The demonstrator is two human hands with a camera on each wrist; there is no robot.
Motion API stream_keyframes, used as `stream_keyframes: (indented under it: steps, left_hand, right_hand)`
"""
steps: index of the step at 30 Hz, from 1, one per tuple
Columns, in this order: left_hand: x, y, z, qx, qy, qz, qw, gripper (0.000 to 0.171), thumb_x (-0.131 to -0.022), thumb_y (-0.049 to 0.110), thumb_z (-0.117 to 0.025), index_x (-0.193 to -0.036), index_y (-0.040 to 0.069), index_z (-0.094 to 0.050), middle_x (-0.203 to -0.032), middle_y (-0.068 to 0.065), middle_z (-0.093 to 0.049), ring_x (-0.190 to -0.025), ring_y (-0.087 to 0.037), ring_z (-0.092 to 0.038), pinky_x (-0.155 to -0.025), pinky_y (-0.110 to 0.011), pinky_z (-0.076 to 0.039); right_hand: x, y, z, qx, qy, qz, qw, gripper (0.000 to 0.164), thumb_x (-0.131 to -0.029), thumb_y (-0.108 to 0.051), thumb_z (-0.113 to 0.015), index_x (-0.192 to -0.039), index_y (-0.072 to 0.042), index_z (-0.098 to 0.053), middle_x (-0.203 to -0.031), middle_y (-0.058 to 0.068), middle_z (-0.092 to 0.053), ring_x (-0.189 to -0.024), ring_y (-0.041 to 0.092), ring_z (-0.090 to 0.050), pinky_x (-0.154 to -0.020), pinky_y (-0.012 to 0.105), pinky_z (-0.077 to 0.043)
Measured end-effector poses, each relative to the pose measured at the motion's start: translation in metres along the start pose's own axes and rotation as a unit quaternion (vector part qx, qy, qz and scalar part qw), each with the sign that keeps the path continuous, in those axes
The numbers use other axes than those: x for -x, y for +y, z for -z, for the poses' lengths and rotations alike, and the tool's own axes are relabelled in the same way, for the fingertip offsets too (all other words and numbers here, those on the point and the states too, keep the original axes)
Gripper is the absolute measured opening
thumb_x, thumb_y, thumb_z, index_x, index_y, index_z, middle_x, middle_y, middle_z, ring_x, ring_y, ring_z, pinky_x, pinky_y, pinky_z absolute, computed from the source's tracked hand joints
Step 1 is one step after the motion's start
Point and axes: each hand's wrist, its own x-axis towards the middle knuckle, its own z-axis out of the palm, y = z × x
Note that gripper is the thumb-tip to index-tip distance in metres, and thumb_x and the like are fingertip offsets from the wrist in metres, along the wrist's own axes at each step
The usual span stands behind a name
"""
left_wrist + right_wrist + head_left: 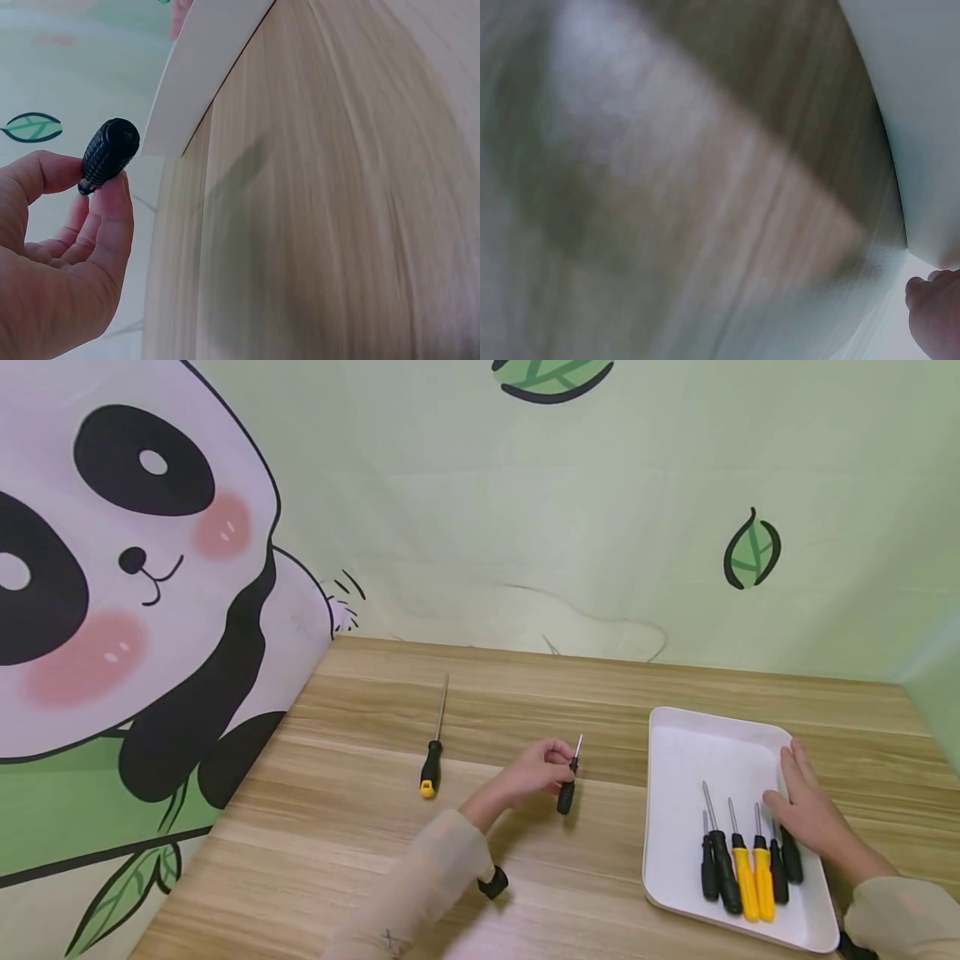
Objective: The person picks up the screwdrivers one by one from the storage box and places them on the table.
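Screwdriver (566,798) in left hand (534,774), tip away (slightly rightward)

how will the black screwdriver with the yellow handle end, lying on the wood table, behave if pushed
The black-and-yellow screwdriver may swing or roll when pushed sideways, since its handle looks roundish. Its straight metal shaft should stay stiff. The thicker handle probably makes that end heavier.

We have a light brown, wood-grained surface (570,693) before us, its streaks running mostly from side to side. Directly on it, toward our left, lies a slim metal-shafted screwdriver with a black handle ending in yellow (432,756), its tip toward the back edge. Well apart, on our right, rests a shallow white rectangular tray with rounded corners (678,760).
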Motion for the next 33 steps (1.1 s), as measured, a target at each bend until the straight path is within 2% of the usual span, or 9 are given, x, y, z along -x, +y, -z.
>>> stream_keyframes:
  steps: [12,17,23,28,31,33]
  left_hand:
    - [0.004,0.0,0.023,-0.002,0.008,0.018,0.9998,0.026,-0.076,-0.004,-0.054,-0.101,-0.004,-0.048,-0.081,-0.003,-0.049,-0.07,-0.013,-0.052,-0.065,-0.03,-0.051]
    - [0.006,-0.001,0.032,-0.007,0.014,0.023,0.9996,0.026,-0.077,-0.003,-0.054,-0.102,-0.002,-0.048,-0.082,-0.003,-0.049,-0.071,-0.013,-0.052,-0.064,-0.027,-0.051]
    - [0.006,-0.004,0.045,-0.029,0.028,0.034,0.9986,0.028,-0.077,-0.002,-0.055,-0.104,-0.002,-0.048,-0.084,-0.004,-0.051,-0.071,-0.013,-0.053,-0.065,-0.027,-0.051]
    - [0.019,0.011,0.052,-0.05,0.033,0.034,0.9976,0.028,-0.077,-0.003,-0.053,-0.105,-0.005,-0.047,-0.084,-0.005,-0.052,-0.072,-0.013,-0.052,-0.068,-0.029,-0.051]
    - [0.02,0.011,0.059,-0.051,0.037,0.037,0.9973,0.028,-0.077,-0.003,-0.052,-0.104,-0.005,-0.047,-0.084,-0.005,-0.051,-0.073,-0.014,-0.052,-0.069,-0.03,-0.05]
    - [0.015,0.004,0.065,-0.051,0.043,0.042,0.9969,0.027,-0.077,-0.003,-0.052,-0.104,-0.004,-0.047,-0.084,-0.004,-0.05,-0.073,-0.014,-0.052,-0.068,-0.029,-0.05]
  right_hand:
    - [0.0,0.002,-0.001,0.001,0.008,0.011,1.0,0.068,-0.089,-0.016,-0.035,-0.133,0.013,0.007,-0.141,0.026,0.021,-0.13,0.04,0.017,-0.102,0.058,0.005]
    - [0.0,0.002,-0.001,0.002,0.006,0.006,1.0,0.068,-0.089,-0.017,-0.035,-0.133,0.013,0.008,-0.141,0.025,0.021,-0.13,0.04,0.018,-0.101,0.059,0.005]
    - [0.0,0.001,-0.001,0.005,0.005,0.003,1.0,0.068,-0.09,-0.018,-0.035,-0.134,0.012,0.008,-0.141,0.025,0.021,-0.13,0.04,0.017,-0.101,0.059,0.004]
    - [0.0,0.001,-0.001,0.008,0.004,0.0,1.0,0.068,-0.09,-0.018,-0.035,-0.134,0.012,0.008,-0.141,0.025,0.021,-0.13,0.041,0.016,-0.101,0.06,0.002]
    - [0.0,0.002,-0.001,0.008,0.002,-0.004,1.0,0.068,-0.09,-0.018,-0.035,-0.134,0.012,0.008,-0.141,0.024,0.022,-0.13,0.041,0.016,-0.1,0.06,0.002]
    - [0.0,0.002,-0.002,0.008,0.0,-0.006,1.0,0.069,-0.09,-0.018,-0.036,-0.134,0.011,0.009,-0.141,0.023,0.023,-0.13,0.04,0.017,-0.1,0.061,0.002]
